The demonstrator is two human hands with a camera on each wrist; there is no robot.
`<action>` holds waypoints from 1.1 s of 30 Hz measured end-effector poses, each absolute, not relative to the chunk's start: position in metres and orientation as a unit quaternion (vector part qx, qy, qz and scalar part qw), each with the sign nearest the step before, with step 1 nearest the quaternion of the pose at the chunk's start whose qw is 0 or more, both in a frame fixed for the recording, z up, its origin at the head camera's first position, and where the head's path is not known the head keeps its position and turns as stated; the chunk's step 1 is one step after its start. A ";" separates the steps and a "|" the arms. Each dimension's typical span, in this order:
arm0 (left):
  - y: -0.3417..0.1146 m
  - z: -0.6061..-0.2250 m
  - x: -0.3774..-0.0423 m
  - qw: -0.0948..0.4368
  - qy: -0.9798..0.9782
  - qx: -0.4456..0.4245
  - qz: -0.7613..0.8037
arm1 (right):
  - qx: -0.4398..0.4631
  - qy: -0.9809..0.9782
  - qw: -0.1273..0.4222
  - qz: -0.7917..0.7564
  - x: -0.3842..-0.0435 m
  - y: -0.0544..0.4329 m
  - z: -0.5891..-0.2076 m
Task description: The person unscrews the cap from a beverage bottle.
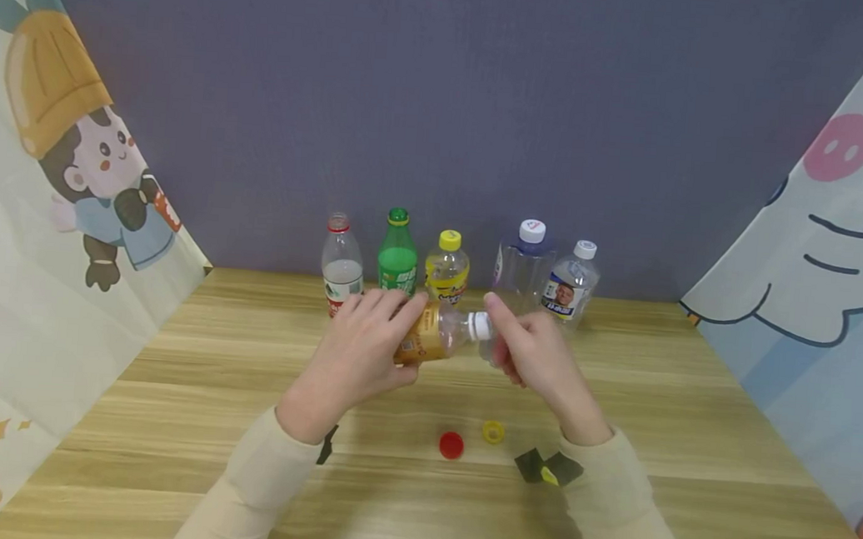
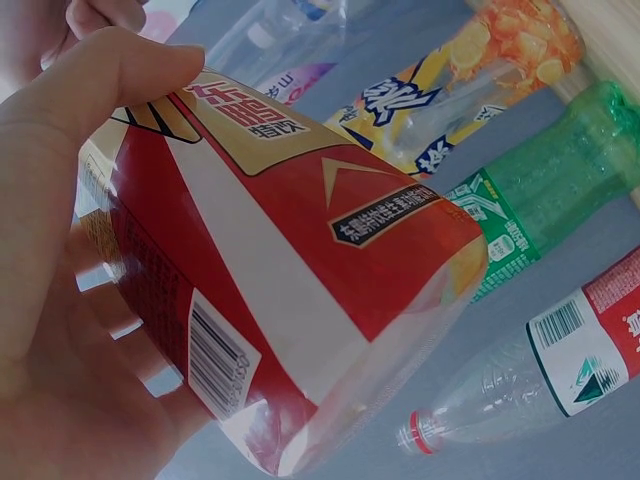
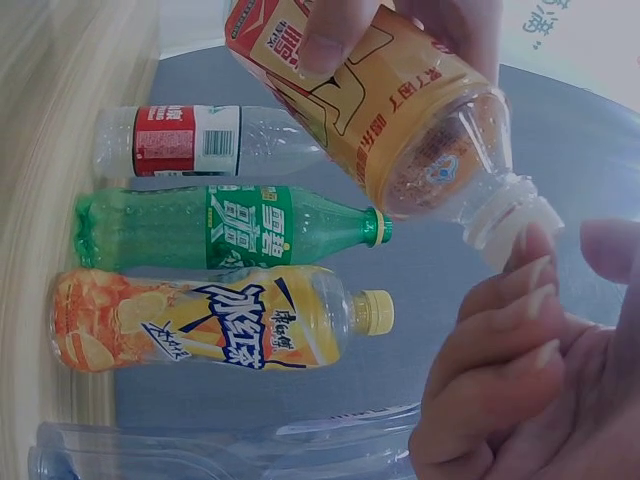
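Observation:
My left hand [image 1: 367, 336] grips a plastic drink bottle [image 1: 423, 336] around its gold and red label. The bottle lies tilted on its side above the table, its neck towards my right hand [image 1: 538, 352]. A white cap [image 1: 479, 325] sits on that neck. In the right wrist view, the right fingers [image 3: 490, 350] are curled with a fingertip right at the cap [image 3: 515, 235], while the thumb stands a little apart from it. The left wrist view shows the bottle's red side and barcode [image 2: 222, 365], with the left fingers wrapped behind.
Along the back wall stand a clear bottle [image 1: 342, 259], a green bottle [image 1: 398, 255], a yellow-capped bottle [image 1: 448, 262] and two white-capped clear ones [image 1: 525, 263]. A red cap [image 1: 452, 445], a yellow cap [image 1: 493, 432] and black scraps [image 1: 530, 466] lie in front.

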State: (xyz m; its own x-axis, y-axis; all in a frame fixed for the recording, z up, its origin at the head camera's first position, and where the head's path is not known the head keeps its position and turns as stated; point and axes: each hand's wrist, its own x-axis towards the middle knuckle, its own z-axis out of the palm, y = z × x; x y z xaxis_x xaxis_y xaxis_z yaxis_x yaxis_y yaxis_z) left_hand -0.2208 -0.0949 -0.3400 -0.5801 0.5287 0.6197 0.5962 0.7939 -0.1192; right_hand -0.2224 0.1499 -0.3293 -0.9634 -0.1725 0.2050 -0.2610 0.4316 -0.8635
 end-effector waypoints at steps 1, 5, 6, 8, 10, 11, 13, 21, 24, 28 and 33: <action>-0.095 -0.340 -0.221 0.331 -0.887 -0.318 -0.051 | 0.126 -0.847 0.042 0.515 -0.222 0.149 -0.329; -0.094 -0.340 -0.220 0.333 -0.886 -0.320 -0.052 | 0.121 -0.850 0.039 0.511 -0.223 0.148 -0.330; -0.094 -0.340 -0.220 0.333 -0.886 -0.320 -0.052 | 0.122 -0.850 0.040 0.512 -0.223 0.148 -0.330; -0.094 -0.340 -0.220 0.333 -0.886 -0.319 -0.053 | 0.124 -0.847 0.041 0.516 -0.224 0.147 -0.331; -0.094 -0.340 -0.220 0.334 -0.886 -0.319 -0.053 | 0.127 -0.844 0.042 0.519 -0.225 0.148 -0.332; -0.094 -0.340 -0.221 0.334 -0.886 -0.319 -0.053 | 0.129 -0.844 0.042 0.519 -0.225 0.148 -0.332; -0.095 -0.340 -0.221 0.335 -0.886 -0.318 -0.053 | 0.132 -0.843 0.042 0.520 -0.225 0.148 -0.331; -0.095 -0.342 -0.222 0.344 -0.882 -0.319 -0.055 | 0.151 -0.846 0.044 0.510 -0.224 0.149 -0.329; -0.096 -0.342 -0.223 0.343 -0.882 -0.319 -0.056 | 0.158 -0.844 0.043 0.510 -0.223 0.149 -0.329; -0.096 -0.342 -0.223 0.338 -0.884 -0.317 -0.056 | 0.167 -0.842 0.045 0.511 -0.224 0.150 -0.330; -0.096 -0.342 -0.223 0.335 -0.886 -0.315 -0.056 | 0.180 -0.841 0.049 0.508 -0.225 0.151 -0.331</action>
State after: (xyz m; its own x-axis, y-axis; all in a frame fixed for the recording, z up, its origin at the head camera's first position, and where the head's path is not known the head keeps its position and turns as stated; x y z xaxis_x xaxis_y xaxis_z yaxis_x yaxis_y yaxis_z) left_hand -0.2227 -0.0959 -0.3418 -0.5771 0.5210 0.6289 0.5964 0.7949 -0.1112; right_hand -0.2254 0.1505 -0.3311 -0.9305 -0.2531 0.2649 -0.3522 0.4186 -0.8371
